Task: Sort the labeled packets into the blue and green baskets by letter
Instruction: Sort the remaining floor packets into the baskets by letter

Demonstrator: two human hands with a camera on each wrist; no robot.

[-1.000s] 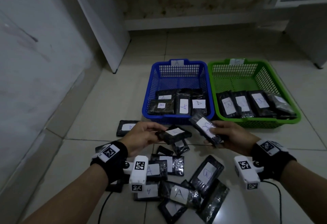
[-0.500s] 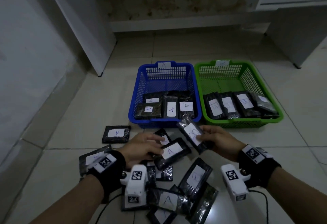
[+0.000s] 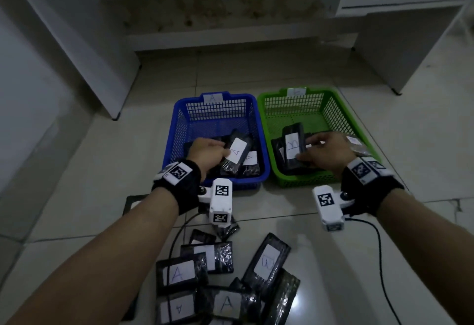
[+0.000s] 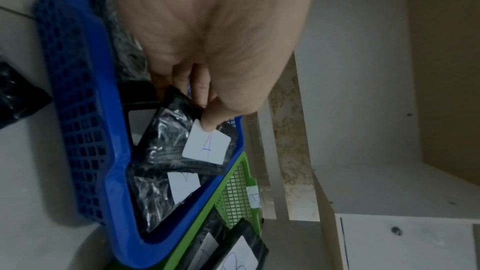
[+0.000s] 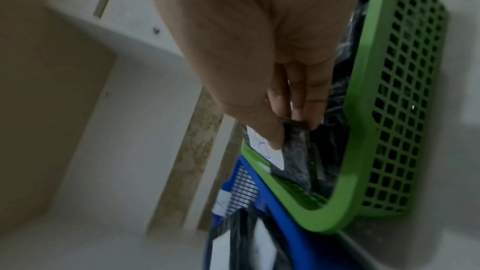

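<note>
Having carried them up from the floor pile (image 3: 220, 281), both hands pinch packets over their baskets: left hand (image 3: 206, 151) the A packet (image 3: 236, 156) in blue basket (image 3: 179, 122), right hand (image 3: 324, 151) the B packet (image 3: 293, 145) in green basket (image 3: 341, 112), release pending

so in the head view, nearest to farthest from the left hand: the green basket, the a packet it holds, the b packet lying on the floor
1. A packet, pinched by the left hand over the blue basket.
2. Green basket, to the right.
3. B packet on the floor, in the near pile.

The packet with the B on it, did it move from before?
Yes. The B packet, pinched by the right hand, was in front of the green basket on the near side; now it is over the basket, above the packets inside.
</note>
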